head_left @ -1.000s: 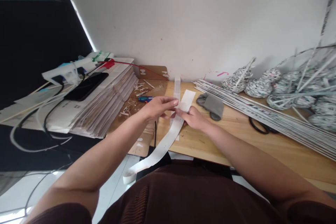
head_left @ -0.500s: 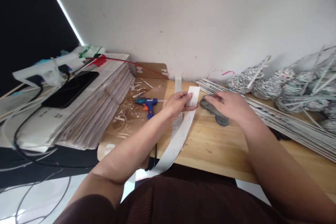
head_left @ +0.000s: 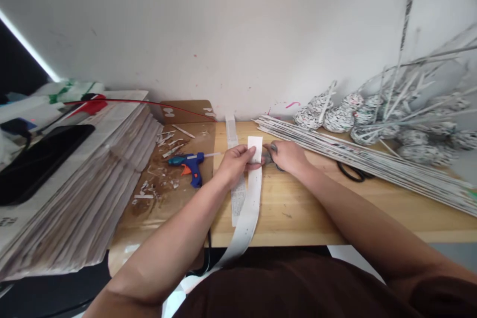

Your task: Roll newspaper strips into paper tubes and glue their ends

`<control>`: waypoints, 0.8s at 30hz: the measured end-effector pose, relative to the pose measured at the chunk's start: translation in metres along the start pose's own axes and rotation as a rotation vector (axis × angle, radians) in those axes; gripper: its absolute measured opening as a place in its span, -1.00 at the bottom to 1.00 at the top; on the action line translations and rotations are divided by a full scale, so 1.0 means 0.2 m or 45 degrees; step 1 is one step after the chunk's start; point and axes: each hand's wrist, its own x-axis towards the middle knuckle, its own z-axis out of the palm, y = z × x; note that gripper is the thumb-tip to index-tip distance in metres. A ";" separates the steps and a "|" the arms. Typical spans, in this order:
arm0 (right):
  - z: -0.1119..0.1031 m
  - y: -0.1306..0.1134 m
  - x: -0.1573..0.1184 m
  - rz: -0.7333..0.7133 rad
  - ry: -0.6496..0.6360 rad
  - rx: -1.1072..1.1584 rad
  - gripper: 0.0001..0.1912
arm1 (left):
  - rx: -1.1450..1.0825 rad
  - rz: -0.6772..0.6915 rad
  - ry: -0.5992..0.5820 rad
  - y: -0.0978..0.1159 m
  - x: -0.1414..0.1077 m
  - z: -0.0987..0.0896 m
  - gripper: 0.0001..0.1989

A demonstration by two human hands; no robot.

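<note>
My left hand (head_left: 237, 163) pinches a long white strip (head_left: 250, 203) near its top end; the strip curves down over the table's front edge. Close beside it, my right hand (head_left: 289, 155) is wrapped round a grey tool (head_left: 273, 156), whose far end lies near the strip and my left fingertips. What kind of tool it is, I cannot make out. Behind my left hand a printed paper strip (head_left: 237, 198) lies on the wooden table (head_left: 298, 208). A blue glue gun (head_left: 192, 166) rests on brown cardboard to the left of that hand.
Paper scraps (head_left: 147, 191) litter the cardboard (head_left: 164, 211). A tall stack of folded paper (head_left: 112, 179) with a black phone (head_left: 46, 161) on it fills the left. Long paper rods (head_left: 357, 159), black scissors handles (head_left: 350, 173) and woven paper balls (head_left: 339, 118) are at the right.
My right hand has moved in toward my left hand and now grips the grey tool beside the white strip. The view has shifted to the right.
</note>
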 end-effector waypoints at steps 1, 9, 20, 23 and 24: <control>-0.01 0.00 0.00 -0.002 0.018 0.020 -0.51 | -0.007 0.000 -0.001 0.00 0.00 0.00 -0.62; -0.08 0.05 -0.07 -0.177 0.042 0.016 -0.62 | -0.039 -0.012 0.074 0.00 0.01 -0.01 -0.65; -0.08 -0.03 -0.08 -0.081 0.160 0.005 -0.49 | -0.013 -0.063 0.077 0.00 0.00 0.00 -0.67; -0.07 -0.02 -0.09 -0.282 0.280 0.150 -0.41 | -0.010 -0.049 0.079 -0.01 0.00 0.00 -0.66; -0.06 -0.01 -0.10 -0.370 0.266 0.213 -0.42 | -0.011 -0.029 0.088 -0.01 0.00 0.00 -0.66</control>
